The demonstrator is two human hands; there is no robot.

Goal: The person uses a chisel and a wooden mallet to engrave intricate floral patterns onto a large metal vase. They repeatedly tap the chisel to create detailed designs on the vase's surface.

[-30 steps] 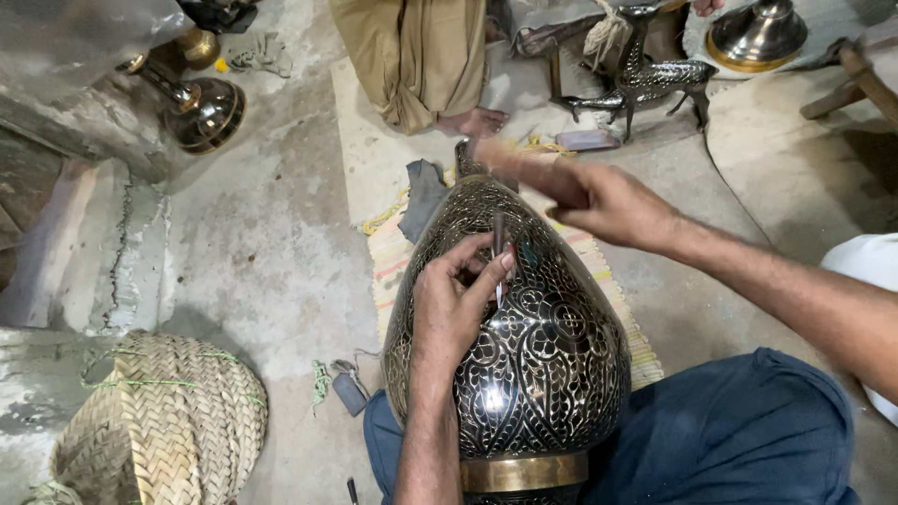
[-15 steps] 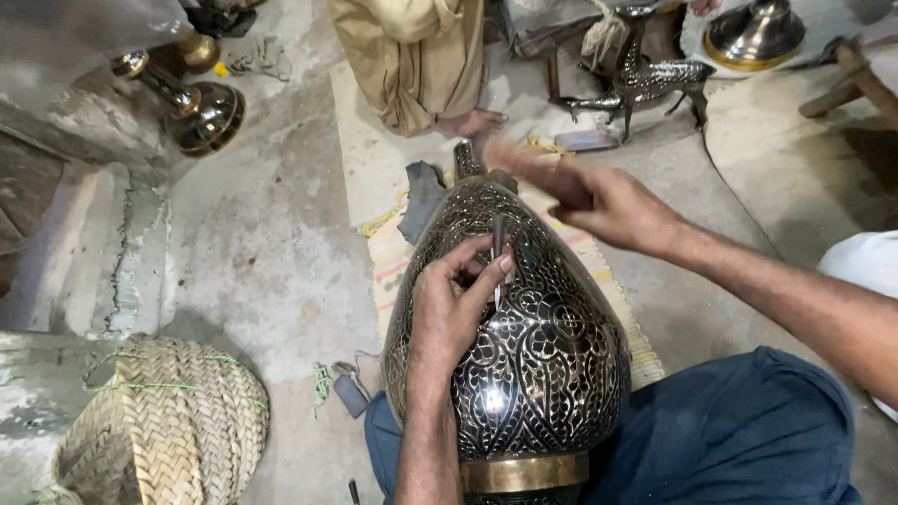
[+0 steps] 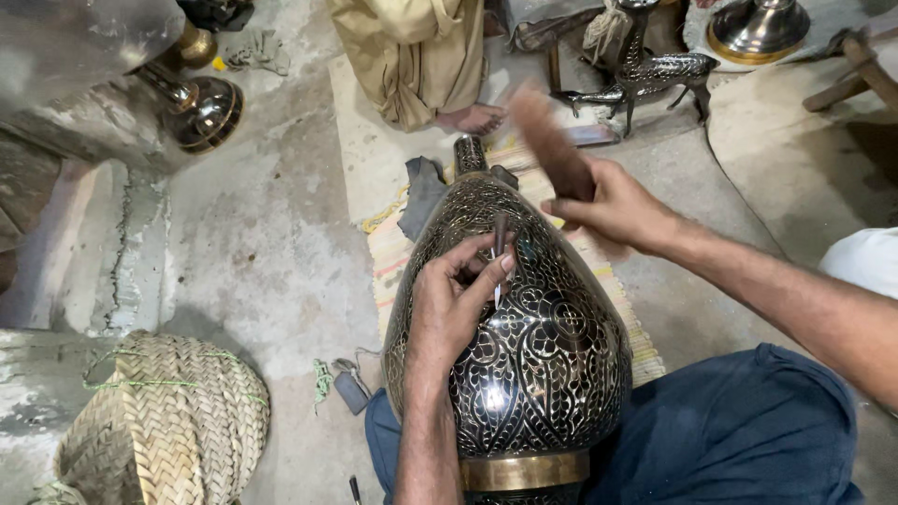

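Down on the left of the floor, a woven basket (image 3: 159, 421) sits by the wall, and up above it stands a shiny metal stand (image 3: 201, 108). Next comes the big dark vase (image 3: 519, 346), lying across your lap on your blue trousers (image 3: 739, 440). It is covered in silver swirls and has a gold band near you. Its thin neck points away from you, toward a striped mat (image 3: 617, 299) on the ground.

Your left hand (image 3: 454, 304) rests on top of the vase. Your fingers are pinched tight around a thin metal chisel (image 3: 498, 257), and its tip touches the vase.

Your right hand (image 3: 613, 206) is up in the air, just past the vase. It is closed around a wooden hammer (image 3: 552, 140), which looks blurry.

Farther back, a person's bare foot (image 3: 472, 117) shows under tan cloth. To the right of it stands a metal deer (image 3: 645, 70).
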